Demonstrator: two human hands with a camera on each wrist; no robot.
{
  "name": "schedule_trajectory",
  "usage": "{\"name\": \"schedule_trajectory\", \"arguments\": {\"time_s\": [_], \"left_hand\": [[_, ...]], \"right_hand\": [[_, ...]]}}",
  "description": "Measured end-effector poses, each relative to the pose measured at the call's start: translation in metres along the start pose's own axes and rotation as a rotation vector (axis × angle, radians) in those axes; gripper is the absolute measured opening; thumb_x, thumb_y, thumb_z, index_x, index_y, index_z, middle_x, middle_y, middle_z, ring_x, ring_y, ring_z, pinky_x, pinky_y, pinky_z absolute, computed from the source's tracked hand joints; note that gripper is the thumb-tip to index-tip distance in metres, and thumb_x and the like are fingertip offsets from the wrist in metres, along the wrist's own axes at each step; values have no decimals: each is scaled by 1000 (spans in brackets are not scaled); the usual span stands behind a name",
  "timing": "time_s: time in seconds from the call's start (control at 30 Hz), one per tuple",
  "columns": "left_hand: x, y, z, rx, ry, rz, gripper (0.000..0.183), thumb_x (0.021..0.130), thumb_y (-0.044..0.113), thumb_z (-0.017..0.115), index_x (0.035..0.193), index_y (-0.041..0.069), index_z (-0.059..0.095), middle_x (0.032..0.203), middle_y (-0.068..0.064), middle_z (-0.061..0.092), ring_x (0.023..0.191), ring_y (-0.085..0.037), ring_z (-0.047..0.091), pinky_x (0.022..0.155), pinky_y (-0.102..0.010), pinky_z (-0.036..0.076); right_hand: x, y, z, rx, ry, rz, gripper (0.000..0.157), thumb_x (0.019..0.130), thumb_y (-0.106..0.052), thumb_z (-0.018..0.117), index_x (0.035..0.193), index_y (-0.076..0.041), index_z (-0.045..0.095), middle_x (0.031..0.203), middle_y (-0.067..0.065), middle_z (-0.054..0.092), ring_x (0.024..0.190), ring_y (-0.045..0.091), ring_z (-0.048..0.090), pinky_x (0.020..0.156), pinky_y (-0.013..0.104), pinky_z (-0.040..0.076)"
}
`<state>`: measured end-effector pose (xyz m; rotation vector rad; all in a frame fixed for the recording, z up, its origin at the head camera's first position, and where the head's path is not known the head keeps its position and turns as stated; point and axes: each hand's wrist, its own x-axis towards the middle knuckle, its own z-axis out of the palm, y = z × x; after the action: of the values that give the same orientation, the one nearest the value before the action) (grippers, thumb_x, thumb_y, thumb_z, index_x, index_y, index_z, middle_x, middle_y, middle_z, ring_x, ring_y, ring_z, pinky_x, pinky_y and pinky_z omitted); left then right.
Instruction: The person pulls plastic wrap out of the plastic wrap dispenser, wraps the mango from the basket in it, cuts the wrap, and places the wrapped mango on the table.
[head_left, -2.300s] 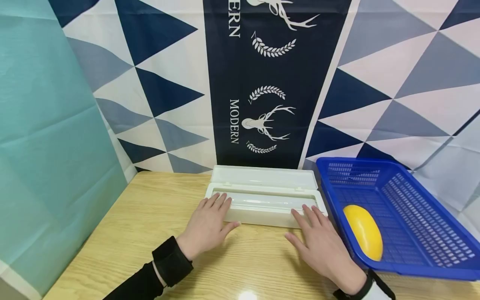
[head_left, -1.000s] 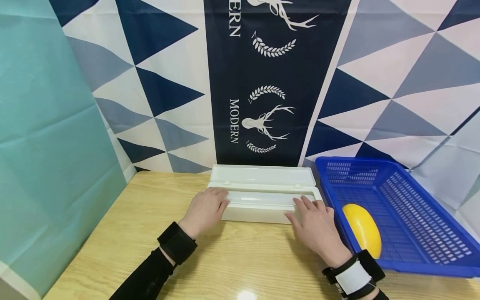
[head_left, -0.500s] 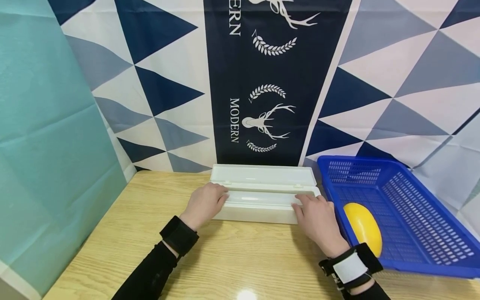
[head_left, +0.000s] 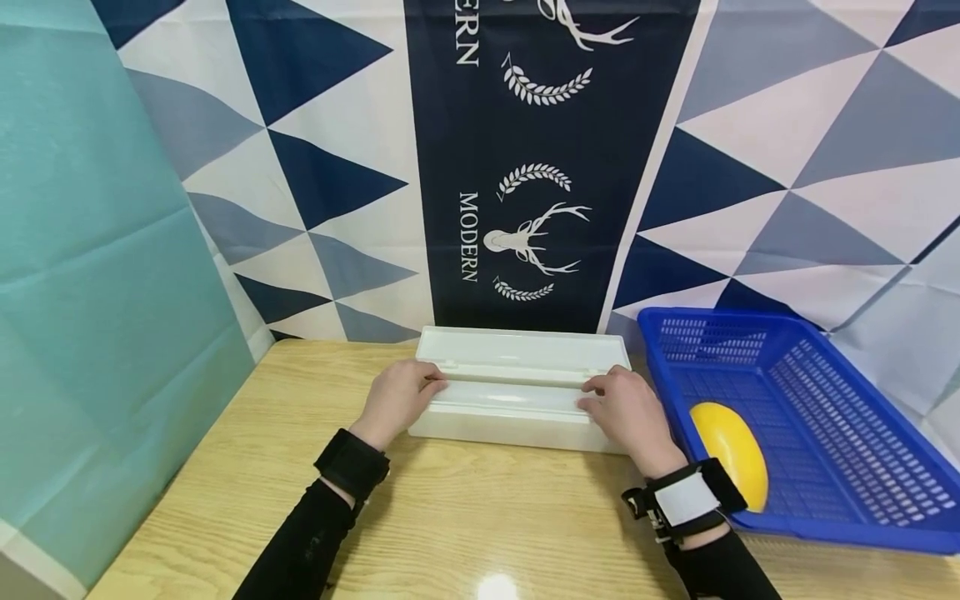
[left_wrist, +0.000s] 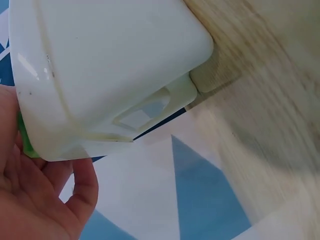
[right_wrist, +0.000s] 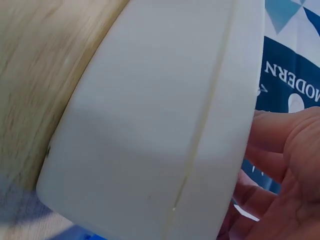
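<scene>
Table is lying under everything, wood-patterned; blue basket is standing at the right. White box is sitting just left of the basket by the table's far edge, long side facing the person, lid leaning back open. Box is looking like hard plastic: stiff, probably light, a bit slippery on the glossy walls. Judging that it is offering its best hold low on the two short ends; the lid's small hinges are seeming the weak spot. Pale roll is lying lengthwise inside, shining; guessing smooth and light, any wrap on it thin and easily creasing, best taken at both ends. Left hand is resting at the box's left end, right hand at its right end; on both, fingers are sitting bent and narrow, thumb near forefinger, by the roll. Whether they are gripping the roll, a wrap edge or nothing, I cannot tell. Green bit is showing beside the left fingers, not reading clearly. Box walls are hiding most fingertips in both wrist views, and the hands are covering the roll's ends.
</scene>
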<state>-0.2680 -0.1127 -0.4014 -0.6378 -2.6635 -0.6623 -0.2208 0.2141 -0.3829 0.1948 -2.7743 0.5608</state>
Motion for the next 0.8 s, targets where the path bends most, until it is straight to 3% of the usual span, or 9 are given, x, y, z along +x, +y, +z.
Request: {"name": "schedule_trajectory", "arguments": {"time_s": [0.4, 0.6, 0.8], "left_hand": [[6, -7, 4, -44, 53, -11, 10, 95, 24, 71, 93, 17, 77, 83, 3, 71, 63, -9, 55, 56, -29, 42], [6, -6, 3, -57, 82, -14, 8, 94, 23, 71, 93, 17, 77, 84, 3, 73, 65, -11, 60, 55, -30, 43], [7, -5, 4, -51, 86, -21, 9, 94, 23, 72, 96, 17, 78, 85, 2, 74, 66, -12, 61, 55, -29, 43]], "right_hand": [[5, 1, 0, -5, 20, -39, 7, 88, -15, 77, 87, -9, 79, 81, 6, 65, 76, 25, 61, 66, 44, 48], [6, 3, -4, 55, -60, -3, 9, 85, -17, 78, 89, -9, 78, 86, 7, 65, 76, 25, 60, 64, 41, 46], [5, 5, -1, 14, -7, -38, 4, 86, -14, 79, 85, -11, 79, 85, 6, 66, 78, 27, 63, 65, 44, 48]]}}
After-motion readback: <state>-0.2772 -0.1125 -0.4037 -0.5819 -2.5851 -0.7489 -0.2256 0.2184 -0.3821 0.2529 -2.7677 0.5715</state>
